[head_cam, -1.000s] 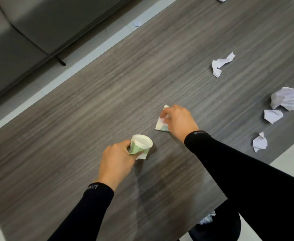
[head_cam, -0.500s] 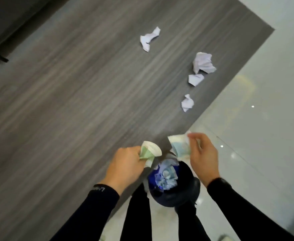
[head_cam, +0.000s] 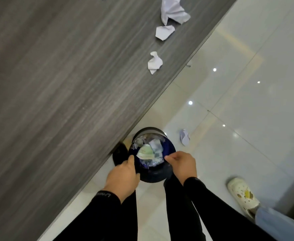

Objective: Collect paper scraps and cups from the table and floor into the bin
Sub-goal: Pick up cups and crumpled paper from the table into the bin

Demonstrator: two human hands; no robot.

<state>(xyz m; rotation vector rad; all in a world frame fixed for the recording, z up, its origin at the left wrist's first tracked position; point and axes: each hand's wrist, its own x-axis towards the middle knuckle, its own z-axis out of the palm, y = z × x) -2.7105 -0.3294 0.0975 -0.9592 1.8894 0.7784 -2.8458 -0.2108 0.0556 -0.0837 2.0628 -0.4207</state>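
Observation:
The dark round bin (head_cam: 153,177) stands on the floor by the table's edge, between my legs. Inside it lie a crushed green paper cup (head_cam: 145,152), a second crumpled cup (head_cam: 155,146) and paper scraps. My left hand (head_cam: 123,178) hovers at the bin's left rim, fingers loosely bent and holding nothing. My right hand (head_cam: 181,164) is over the right rim, also without anything in it. Three white scraps remain on the table: a small one (head_cam: 154,62), a flat one (head_cam: 164,32) and a large crumpled one (head_cam: 174,11). One scrap (head_cam: 184,137) lies on the floor beyond the bin.
The grey wood-grain table (head_cam: 56,84) fills the left side, its edge running diagonally. The glossy white tiled floor (head_cam: 238,101) is on the right. Another person's white stained shoe (head_cam: 243,193) and jeans leg (head_cam: 278,223) stand at the lower right.
Both hands carried the cups from the table to above the bin and let them go. The cups now lie inside the bin, and my view has swung down over it.

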